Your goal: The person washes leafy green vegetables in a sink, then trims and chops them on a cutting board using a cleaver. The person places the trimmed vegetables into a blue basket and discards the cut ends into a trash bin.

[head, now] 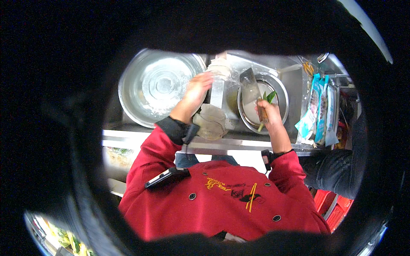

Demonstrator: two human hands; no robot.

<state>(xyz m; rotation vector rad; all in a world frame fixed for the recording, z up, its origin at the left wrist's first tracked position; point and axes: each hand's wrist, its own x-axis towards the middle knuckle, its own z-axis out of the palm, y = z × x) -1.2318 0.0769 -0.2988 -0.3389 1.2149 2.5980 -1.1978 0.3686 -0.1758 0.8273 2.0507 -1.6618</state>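
Note:
My right hand (272, 113) grips the wooden handle of a cleaver (251, 86). Its broad, wet blade points away from me over a round metal basin (286, 97). A green leafy stalk (271, 96) shows at the same hand, its pale end below the handle; whether the fingers clasp it too is unclear. Motion blurs my left hand (197, 88), which is stretched out beside the rim of a large metal bowl (123, 99), with nothing seen in it. Water splashes between that hand and the blade. Off-white wrapped material (219, 68) lies just beyond the left fingers.
A metal sink divider (217, 92) runs between the bowl and the basin. A crumpled beige cloth-like item (209, 121) hangs near the front edge. Blue-and-clear plastic packages (320, 108) lie at right, below orange-handled scissors (308, 68). Another person's dark-clothed leg (336, 172) is close by.

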